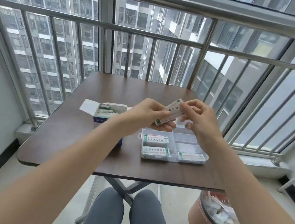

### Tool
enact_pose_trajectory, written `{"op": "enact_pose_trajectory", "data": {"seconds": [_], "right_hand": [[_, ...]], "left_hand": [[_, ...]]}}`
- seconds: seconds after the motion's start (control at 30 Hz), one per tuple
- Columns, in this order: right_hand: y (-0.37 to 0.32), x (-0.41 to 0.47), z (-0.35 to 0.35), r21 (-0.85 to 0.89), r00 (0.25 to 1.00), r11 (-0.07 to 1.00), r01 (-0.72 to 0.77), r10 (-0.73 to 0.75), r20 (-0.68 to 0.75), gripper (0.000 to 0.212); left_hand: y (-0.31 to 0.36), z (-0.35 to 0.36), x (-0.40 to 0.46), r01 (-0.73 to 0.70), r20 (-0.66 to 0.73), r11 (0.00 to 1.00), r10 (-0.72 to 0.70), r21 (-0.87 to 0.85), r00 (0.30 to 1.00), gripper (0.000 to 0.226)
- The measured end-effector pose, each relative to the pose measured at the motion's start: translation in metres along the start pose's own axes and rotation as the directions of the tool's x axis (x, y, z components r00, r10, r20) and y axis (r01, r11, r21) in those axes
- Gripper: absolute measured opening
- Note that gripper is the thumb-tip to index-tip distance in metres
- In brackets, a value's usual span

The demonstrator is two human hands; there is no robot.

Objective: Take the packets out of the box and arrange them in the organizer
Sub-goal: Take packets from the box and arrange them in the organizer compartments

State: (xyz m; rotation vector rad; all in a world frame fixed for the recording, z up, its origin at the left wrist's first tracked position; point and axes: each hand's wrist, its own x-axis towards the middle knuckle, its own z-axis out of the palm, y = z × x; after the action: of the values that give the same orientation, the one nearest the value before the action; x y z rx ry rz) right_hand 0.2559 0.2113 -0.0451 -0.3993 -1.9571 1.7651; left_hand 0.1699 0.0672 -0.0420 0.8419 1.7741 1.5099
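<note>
A small stack of white packets with green print is held in the air above the table. My left hand grips its lower end from below, and my right hand pinches its upper end. Under the hands lies a clear plastic organizer with several compartments. Three of its near compartments hold packets; the far ones are partly hidden by my hands. To the left stands the open white and blue box, flap folded out, with more packets inside.
The brown folding table stands against a metal window railing. A pink waste bin full of wrappers sits on the floor at the right. My knees are under the table's near edge. A cable hangs on the left wall.
</note>
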Motion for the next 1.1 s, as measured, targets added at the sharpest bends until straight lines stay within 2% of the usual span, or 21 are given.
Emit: {"op": "enact_pose_trajectory", "data": {"seconds": [0.23,0.43,0.53,0.73,0.83,0.97,1.1], "right_hand": [[0.01,-0.013,-0.036,-0.039,1.0,0.999,0.0,0.001,0.025,0.019],[0.023,-0.011,-0.056,-0.118,1.0,0.993,-0.003,0.003,-0.001,0.024],[0.028,-0.009,-0.063,-0.17,0.999,0.985,-0.028,0.024,-0.024,0.022],[0.05,-0.003,-0.084,-0.324,0.99,0.937,-0.132,0.111,-0.083,0.004],[0.065,-0.003,-0.087,-0.481,0.989,0.864,-0.149,0.122,-0.087,0.004],[0.08,0.001,-0.085,-0.686,0.99,0.715,-0.138,0.121,-0.073,0.01],[0.08,0.001,-0.08,-0.883,0.991,0.461,-0.089,0.129,-0.033,0.008]], "left_hand": [[-0.012,0.027,0.011,-0.063,-0.057,0.985,0.054,-0.16,0.997,0.022],[-0.02,0.046,0.022,-0.049,-0.005,0.97,0.049,-0.24,0.999,0.019],[-0.024,0.049,0.029,-0.033,-0.077,0.965,0.013,-0.261,0.997,0.021],[-0.036,0.05,0.04,-0.028,-0.215,0.974,-0.021,-0.227,0.976,0.014],[-0.041,0.053,0.042,0.005,-0.207,0.988,-0.038,-0.156,0.978,0.016],[-0.048,0.063,0.044,0.061,-0.199,0.998,-0.053,0.032,0.978,0.018],[-0.051,0.071,0.047,0.071,-0.188,0.987,-0.042,0.146,0.981,0.021]]}}
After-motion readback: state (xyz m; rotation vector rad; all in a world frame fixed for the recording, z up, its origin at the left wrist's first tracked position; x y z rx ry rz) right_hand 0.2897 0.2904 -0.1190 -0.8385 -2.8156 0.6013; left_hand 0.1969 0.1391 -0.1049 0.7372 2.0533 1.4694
